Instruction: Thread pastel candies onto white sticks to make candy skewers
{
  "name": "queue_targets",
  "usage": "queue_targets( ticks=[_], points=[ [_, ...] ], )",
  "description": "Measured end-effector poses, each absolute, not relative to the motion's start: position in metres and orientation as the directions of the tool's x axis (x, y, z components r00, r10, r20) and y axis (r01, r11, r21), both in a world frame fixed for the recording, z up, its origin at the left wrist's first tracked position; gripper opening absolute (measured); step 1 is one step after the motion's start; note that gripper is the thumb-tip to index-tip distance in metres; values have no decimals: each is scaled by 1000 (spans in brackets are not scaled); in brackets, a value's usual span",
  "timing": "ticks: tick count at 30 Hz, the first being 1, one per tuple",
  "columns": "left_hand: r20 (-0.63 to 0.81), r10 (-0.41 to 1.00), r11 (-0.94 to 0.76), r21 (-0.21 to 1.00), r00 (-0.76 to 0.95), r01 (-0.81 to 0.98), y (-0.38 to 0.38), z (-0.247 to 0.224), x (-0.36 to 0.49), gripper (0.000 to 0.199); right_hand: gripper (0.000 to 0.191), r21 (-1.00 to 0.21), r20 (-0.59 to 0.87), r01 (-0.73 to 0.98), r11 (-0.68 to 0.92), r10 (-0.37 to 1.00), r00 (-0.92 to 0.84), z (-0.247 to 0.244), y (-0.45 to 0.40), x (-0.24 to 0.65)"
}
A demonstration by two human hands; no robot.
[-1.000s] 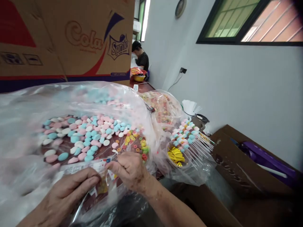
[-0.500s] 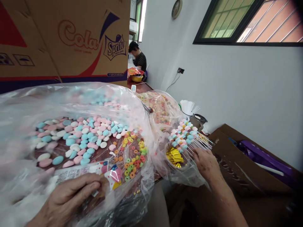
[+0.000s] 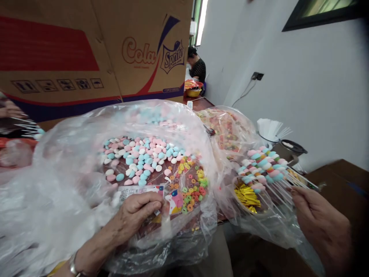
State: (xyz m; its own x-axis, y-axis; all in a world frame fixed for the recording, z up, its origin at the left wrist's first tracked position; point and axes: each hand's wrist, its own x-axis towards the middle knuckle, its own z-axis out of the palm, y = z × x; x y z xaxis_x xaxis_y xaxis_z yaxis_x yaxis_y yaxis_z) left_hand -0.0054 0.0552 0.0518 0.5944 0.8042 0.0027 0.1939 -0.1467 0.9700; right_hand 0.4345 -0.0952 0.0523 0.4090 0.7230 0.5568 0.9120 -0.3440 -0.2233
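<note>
1 printed bag [image 3: 174, 202] is pinched between thumb and fingers of the left hand [image 3: 138, 211], near the loose candies [image 3: 144, 154]. The right hand [image 3: 321, 223] is held at the candy sticks [image 3: 266, 163]; whether any stick is gripped cannot be told. Gold strips [image 3: 246, 195] are heaped nearby.

Pinching with left hand [image 3: 138, 213], thumb [image 3: 149, 211] pointing right; holding right hand [image 3: 320, 221] out, well to its right, fingers [image 3: 305, 195] bent.

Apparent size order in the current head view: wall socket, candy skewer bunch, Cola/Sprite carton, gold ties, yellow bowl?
Largest to smallest:
1. Cola/Sprite carton
2. candy skewer bunch
3. gold ties
Last, unranked: yellow bowl and wall socket, which look alike in size.
</note>
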Motion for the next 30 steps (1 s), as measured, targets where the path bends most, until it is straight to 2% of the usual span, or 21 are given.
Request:
queue_targets(
  ticks=[3,6,9,18,24,30],
  points=[
    [15,776,-166,969,630,181,57,56,-9,26,20,-327,590,944,-45,770,241,67,-93,399],
    [26,746,-181,970,666,164,58,59,-14,28,16,-298,597,930,214,802,7,82,-80,359],
    [39,713,-196,970,700,146,58,60,-20,29,19,-278,582,881,382,797,-162,95,-65,332],
    [-19,716,-179,961,697,210,56,66,-29,32,19,-203,583,828,522,744,-326,104,-47,314],
    [-91,716,-170,939,692,299,56,68,-27,36,19,-69,561,810,582,694,-451,107,-45,318],
    [-88,622,-268,910,778,317,60,72,-24,36,18,-118,525,778,617,704,-478,107,-39,309]
  ],
)
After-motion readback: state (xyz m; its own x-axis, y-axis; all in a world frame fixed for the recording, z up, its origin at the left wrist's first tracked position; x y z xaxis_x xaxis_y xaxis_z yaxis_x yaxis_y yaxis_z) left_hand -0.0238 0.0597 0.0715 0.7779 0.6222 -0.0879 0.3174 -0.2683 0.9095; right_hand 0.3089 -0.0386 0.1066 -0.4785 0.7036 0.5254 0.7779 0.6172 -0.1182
